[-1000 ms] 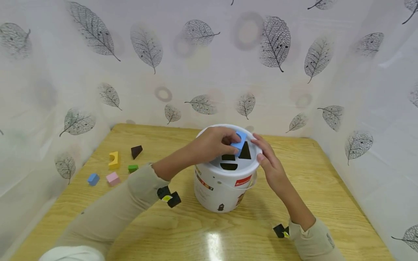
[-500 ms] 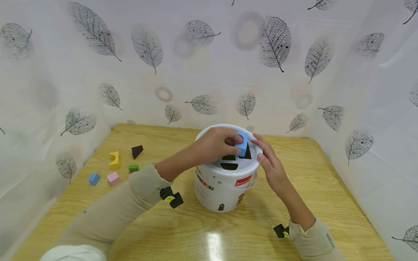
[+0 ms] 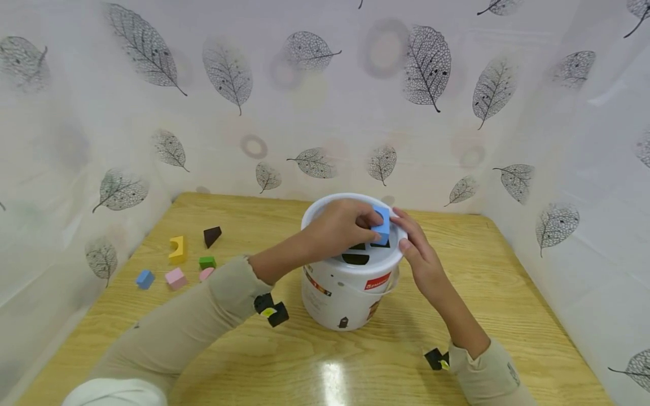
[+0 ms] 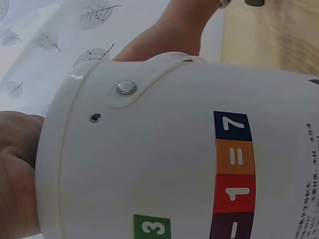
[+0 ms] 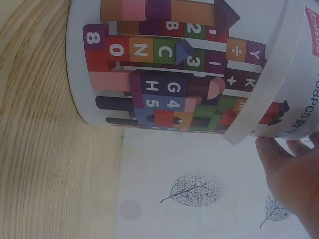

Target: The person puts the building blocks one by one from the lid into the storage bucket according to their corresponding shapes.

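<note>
The blue block is over the lid of the white bucket, not inside yet. The left grip pinches it; the right grip just rests its fingers there. Six more blocks lie on the desk.

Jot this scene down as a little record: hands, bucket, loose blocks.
Bucket: white, upright on a wooden table; dark openings in its lid
Left hand: pinches a blue block at the bucket's lid
Right hand: touches the lid's rim
Loose, left of bucket: yellow block, dark block, green block, another blue block, pink block, another pink piece partly behind the sleeve
</note>
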### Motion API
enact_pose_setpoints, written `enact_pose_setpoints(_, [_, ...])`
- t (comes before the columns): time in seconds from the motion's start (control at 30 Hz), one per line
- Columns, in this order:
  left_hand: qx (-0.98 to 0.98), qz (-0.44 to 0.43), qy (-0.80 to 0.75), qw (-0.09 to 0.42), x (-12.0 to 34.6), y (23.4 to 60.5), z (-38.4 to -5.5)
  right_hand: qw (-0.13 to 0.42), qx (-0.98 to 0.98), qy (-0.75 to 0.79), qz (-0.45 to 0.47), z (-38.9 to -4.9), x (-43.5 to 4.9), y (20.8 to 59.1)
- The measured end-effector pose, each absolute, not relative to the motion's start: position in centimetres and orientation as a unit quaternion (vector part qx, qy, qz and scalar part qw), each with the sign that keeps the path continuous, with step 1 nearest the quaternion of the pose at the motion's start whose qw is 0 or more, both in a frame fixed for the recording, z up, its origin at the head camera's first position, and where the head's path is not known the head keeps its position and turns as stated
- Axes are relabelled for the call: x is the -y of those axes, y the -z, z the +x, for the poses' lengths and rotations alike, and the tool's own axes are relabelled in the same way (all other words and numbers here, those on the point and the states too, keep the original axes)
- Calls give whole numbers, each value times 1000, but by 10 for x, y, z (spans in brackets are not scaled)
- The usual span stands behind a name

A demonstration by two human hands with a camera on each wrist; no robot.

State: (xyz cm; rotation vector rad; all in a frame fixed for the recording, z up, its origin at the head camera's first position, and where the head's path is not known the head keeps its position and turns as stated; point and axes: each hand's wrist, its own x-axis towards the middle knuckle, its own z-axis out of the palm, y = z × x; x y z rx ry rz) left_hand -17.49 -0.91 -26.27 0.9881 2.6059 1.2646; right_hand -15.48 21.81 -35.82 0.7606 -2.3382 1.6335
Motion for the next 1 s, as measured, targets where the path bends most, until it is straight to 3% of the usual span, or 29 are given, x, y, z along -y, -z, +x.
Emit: enact_pose_setpoints(1.0, [-862, 333, -382, 12, 5, 264, -169, 92, 786, -553, 263, -156, -220, 359])
